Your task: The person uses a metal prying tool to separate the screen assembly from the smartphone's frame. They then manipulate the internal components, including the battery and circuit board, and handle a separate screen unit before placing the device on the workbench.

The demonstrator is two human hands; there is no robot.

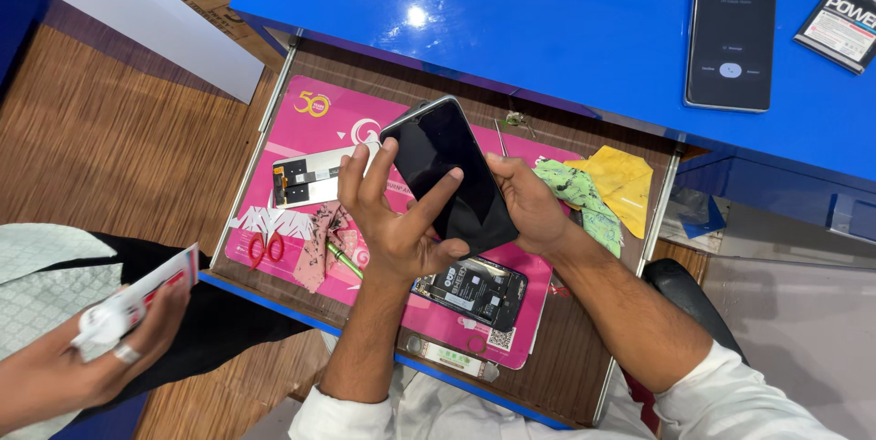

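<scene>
two hands grasp a black phone (449, 173) over the pink mat (301, 110): left hand (394, 221) fingers spread on its screen, right hand (527, 207) gripping its edge. beside the mat, yellow cloth (624, 181).

Black smartphone (449, 171) was held up over the open drawer, screen dark & glossy, facing up toward the camera. It sat tilted, top end pointing up-left, bottom end lower right. Slim silver edge showed along its top-left corner. Both long sides were gripped, w/ fingers lying across the glass
</scene>
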